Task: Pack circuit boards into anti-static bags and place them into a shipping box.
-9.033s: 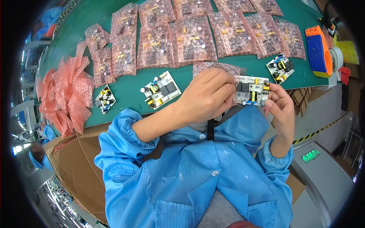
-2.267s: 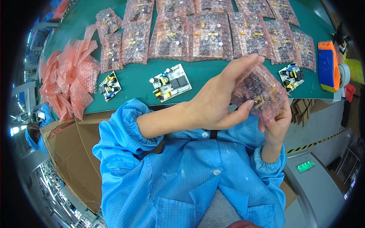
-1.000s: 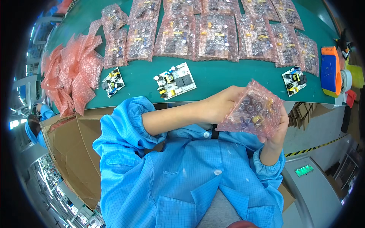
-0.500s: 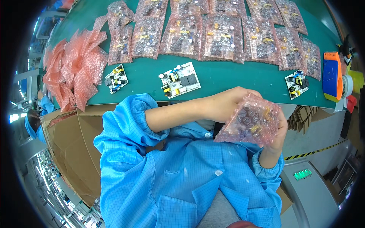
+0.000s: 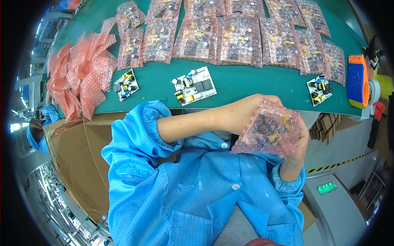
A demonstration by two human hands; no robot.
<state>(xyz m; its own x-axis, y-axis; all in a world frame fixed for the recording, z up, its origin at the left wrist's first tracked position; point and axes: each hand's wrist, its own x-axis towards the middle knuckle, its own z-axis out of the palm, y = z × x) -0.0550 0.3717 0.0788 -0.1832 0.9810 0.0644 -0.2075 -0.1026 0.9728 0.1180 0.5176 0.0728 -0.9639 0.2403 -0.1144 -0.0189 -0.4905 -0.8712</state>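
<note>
A pink bubble-wrap bag (image 5: 269, 129) with a circuit board inside is held up in front of my chest, at the table's near edge. My left hand (image 5: 247, 111) reaches across and grips its upper left side; most of those fingers are hidden behind the bag. Closed around the bag's right edge is my right hand (image 5: 302, 143). On the green table beyond lie three bare circuit boards: one at the left (image 5: 126, 85), a larger one in the middle (image 5: 194, 86) and one at the right (image 5: 319, 90).
Rows of bubble-wrapped boards (image 5: 240, 41) cover the table's far part. Empty pink bubble bags (image 5: 88, 69) are heaped at the left. A blue and orange tape dispenser (image 5: 358, 84) stands at the right edge. An open cardboard box (image 5: 78, 160) sits below left, and another person (image 5: 36, 133) is farther left.
The bag has tilted slightly in my hands, and my right hand has shifted a little. The things on the table stay in place.
</note>
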